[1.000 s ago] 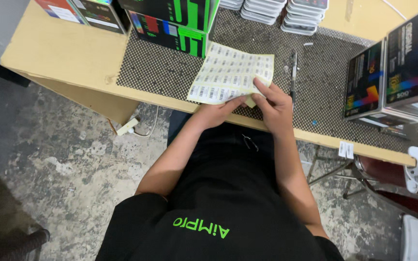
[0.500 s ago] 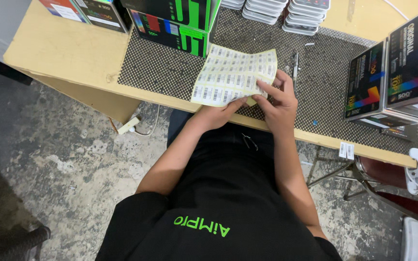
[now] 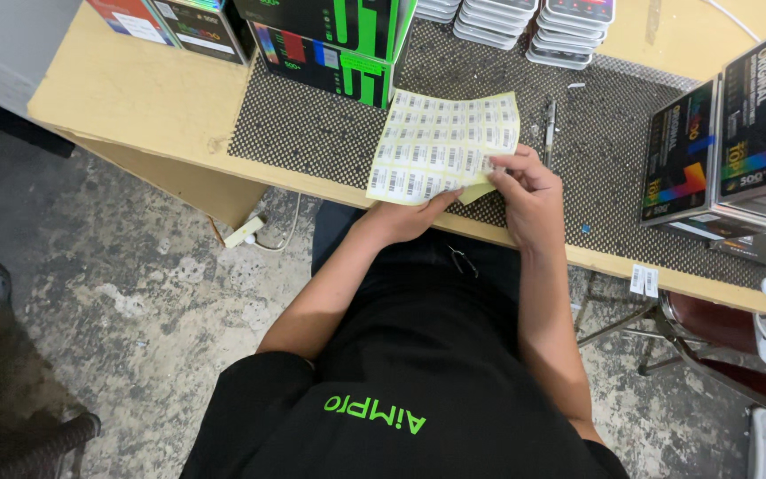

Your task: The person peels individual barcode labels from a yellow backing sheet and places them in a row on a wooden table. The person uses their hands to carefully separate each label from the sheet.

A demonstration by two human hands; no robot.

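Boxes [image 3: 330,40], stacked trays [image 3: 569,31], perhaps a pen [image 3: 549,120], on mat [image 3: 312,133].

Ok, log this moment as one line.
left hand: holds label sheet | right hand: picking at sheet edge | surface: dotted mat

left hand [image 3: 405,217] fingers hidden beneath the label sheet [image 3: 443,146]; black boxes [image 3: 330,40] and stacked trays [image 3: 534,22] cut off by the top edge.

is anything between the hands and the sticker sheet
Nothing visible. The left hand holds the label sheet from its lower edge, and the right hand pinches its right edge. Both touch it directly above the dotted mat.
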